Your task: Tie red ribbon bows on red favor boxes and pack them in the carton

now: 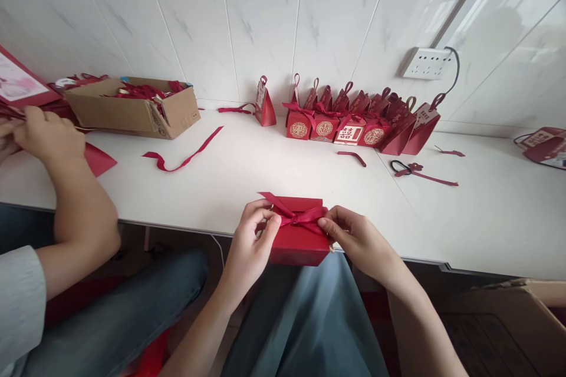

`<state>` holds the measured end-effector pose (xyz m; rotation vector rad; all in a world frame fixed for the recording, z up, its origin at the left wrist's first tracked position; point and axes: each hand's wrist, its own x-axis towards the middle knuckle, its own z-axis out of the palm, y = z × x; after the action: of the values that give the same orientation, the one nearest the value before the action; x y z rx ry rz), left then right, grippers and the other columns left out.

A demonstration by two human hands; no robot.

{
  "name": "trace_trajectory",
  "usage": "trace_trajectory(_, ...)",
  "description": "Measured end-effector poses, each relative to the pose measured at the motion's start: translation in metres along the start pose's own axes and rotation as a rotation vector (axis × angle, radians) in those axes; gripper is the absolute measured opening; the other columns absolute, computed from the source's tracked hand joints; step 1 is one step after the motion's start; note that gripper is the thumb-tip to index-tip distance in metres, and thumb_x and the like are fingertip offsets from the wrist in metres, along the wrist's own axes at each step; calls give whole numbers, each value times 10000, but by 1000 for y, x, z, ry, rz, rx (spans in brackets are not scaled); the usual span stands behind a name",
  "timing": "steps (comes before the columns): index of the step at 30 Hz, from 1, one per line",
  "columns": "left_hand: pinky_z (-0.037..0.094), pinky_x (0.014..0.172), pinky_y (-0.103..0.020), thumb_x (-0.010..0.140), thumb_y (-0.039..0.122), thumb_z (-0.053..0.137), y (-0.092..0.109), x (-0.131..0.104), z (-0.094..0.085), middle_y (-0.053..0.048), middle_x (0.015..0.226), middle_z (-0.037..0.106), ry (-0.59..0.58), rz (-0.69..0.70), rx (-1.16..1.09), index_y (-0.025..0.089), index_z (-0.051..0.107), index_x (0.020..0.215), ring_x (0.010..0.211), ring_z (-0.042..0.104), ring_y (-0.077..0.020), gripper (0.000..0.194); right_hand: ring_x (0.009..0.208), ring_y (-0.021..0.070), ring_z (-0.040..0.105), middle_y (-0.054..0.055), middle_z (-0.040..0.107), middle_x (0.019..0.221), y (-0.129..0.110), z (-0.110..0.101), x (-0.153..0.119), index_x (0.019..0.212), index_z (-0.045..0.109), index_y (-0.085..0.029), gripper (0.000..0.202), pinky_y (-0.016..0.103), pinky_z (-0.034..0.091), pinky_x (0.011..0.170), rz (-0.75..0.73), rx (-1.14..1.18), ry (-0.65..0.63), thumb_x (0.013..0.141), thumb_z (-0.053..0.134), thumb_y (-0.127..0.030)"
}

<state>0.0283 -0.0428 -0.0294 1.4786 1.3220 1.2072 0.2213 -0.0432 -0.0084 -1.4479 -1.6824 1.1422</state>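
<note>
A red gift box (297,248) rests at the table's front edge, above my lap. Across its top a dark red ribbon (302,217) is tied in a bow. My left hand (259,232) is at the box's left side, thumb and fingers pinched on the bow's left loop. On the other side my right hand (349,232) pinches the bow's right part between thumb and forefinger. One ribbon tail sticks out toward the upper left, over the box. The box's underside is hidden.
Several finished red gift boxes (325,128) line the wall, with one small box (265,107) apart. A loose ribbon (186,165) lies left of centre, near a cardboard box (132,112) of ribbons. A co-worker's hand (53,129) works at far left. Another carton (508,330) stands lower right.
</note>
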Motion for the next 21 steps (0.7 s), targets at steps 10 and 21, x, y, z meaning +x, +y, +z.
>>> trace_trajectory(10,463,598,-192,861,297,462,4,1,-1,-8,844,473,8,64,131,189,508,678,701,521,-105,217,617,133,522,7,592,700,-1,-21,6,776,531,-196,332,255,408,560,-104,-166,45,889,448,-496)
trace_trajectory(21,530,740,-278,820,178,508,2,-3,4,-27,929,515,96,287,273,204,520,846,850,564,-142,38,830,187,547,49,592,839,-37,18,33,723,619,-187,132,349,448,767,-355,-556,44,841,562,-168)
